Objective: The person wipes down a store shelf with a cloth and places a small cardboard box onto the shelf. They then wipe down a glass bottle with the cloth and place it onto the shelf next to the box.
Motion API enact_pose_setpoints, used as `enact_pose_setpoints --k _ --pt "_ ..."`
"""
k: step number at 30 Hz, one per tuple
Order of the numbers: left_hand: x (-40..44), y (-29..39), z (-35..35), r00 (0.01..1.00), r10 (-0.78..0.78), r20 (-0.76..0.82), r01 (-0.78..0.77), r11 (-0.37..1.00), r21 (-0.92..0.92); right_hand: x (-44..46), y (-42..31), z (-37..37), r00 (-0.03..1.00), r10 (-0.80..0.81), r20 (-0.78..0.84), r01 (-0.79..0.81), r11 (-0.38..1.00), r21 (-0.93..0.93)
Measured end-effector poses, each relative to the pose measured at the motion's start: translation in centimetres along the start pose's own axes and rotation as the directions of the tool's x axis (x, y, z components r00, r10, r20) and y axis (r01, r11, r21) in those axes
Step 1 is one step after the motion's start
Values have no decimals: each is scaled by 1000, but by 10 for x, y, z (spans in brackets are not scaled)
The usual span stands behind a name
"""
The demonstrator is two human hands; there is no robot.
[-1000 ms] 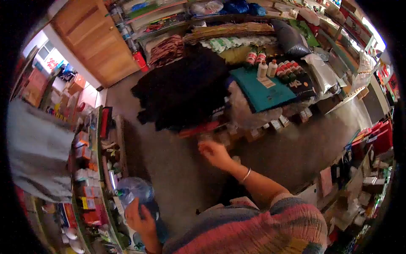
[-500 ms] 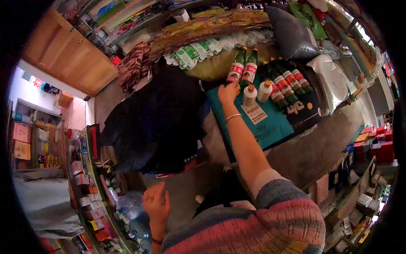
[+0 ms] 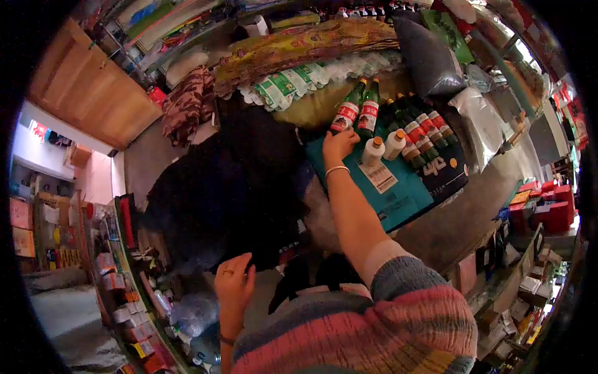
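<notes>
My right hand (image 3: pixel 339 146) reaches forward, its fingers closed on the base of a green glass bottle (image 3: pixel 346 115) with a red and white label. A second green bottle (image 3: pixel 368 114) leans right beside it. Both have their necks pointing away from me, towards a yellowish sack. Two small white bottles with orange caps stand to the right of my hand, the nearer one (image 3: pixel 372 152) and another (image 3: pixel 395 144). Under them is a teal box (image 3: pixel 398 209) with a white label. My left hand (image 3: pixel 234 280) hangs in the air lower left, holding nothing, fingers loosely apart.
Several more green bottles (image 3: pixel 430 131) lie side by side on the box's dark part. Left of it is a black cloth heap (image 3: pixel 224 187). A grey bag (image 3: pixel 427 53) and silvery bag (image 3: pixel 476 124) lie behind. Stocked shelves (image 3: pixel 134 305) run along the left.
The view has shifted slightly. My right hand stays at the base of the same green bottle, which sits a little further from its neighbour. My left hand has risen slightly.
</notes>
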State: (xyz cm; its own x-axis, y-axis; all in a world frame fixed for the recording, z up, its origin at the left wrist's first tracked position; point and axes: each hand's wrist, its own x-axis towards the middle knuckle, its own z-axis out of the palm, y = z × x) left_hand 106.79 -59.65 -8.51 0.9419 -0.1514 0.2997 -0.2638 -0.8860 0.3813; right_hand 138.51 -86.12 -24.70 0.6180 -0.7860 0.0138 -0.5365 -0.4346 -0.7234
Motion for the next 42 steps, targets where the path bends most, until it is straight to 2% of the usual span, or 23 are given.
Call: enact_pose_setpoints --k 2,6,10,13,16,19,21,23,24,27,30,33,36,38,40,41,42 --pt "-1 -16 -6 1000 -2 16 3 1000 -21 -5 -16 3 994 102 32 -101 995 -8" --pt "-18 -50 -20 998 -45 33 46 999 -16 4 -32 15 964 249 92 -230 956 -184" --pt "-42 -80 -24 989 -133 58 133 991 -2 14 -32 28 927 345 147 -306 922 -237" --pt "-55 -93 -25 989 -138 47 139 990 -5 24 -25 43 939 320 125 -286 930 -232" --pt "-62 -98 -25 984 -160 72 164 985 -51 34 -31 48 885 441 151 -421 895 -144" --pt "-62 -94 -28 982 -160 103 167 984 -67 35 -33 48 869 461 180 -457 887 -69" --pt "-60 -93 -24 988 -122 98 129 989 -65 33 -26 38 867 349 355 -413 903 120" --pt "-58 -89 -22 991 -96 93 104 992 -77 31 -9 42 813 243 529 -515 724 459" --pt "-53 -87 -21 992 -88 92 96 991 -90 23 -15 31 809 260 527 -540 682 493" --pt "-44 -83 -20 997 -45 63 52 992 -112 62 42 80 692 60 719 -649 490 583" --pt "-35 -79 -19 998 -11 55 18 991 -130 -3 7 2 660 -119 742 -688 302 660" --pt "-26 -74 -16 999 -8 36 15 982 -189 -39 12 -30 674 -283 682 -631 259 731" --pt "-12 -69 -1 999 -36 -2 33 946 -324 -80 19 -64 657 -399 640 -535 351 768" --pt "8 -64 8 993 -113 24 111 879 -464 -120 11 -100 535 -444 719 -478 543 691" --pt "33 -59 21 989 -145 -30 99 799 -594 -155 2 -127 449 -491 746 -323 690 648" --pt "47 -56 31 971 -241 0 166 669 -725 -178 -3 -134 421 -517 745 -213 742 636" --pt "59 -53 42 946 -322 45 214 513 -832 -200 -12 -147 365 -532 764 -203 756 623"
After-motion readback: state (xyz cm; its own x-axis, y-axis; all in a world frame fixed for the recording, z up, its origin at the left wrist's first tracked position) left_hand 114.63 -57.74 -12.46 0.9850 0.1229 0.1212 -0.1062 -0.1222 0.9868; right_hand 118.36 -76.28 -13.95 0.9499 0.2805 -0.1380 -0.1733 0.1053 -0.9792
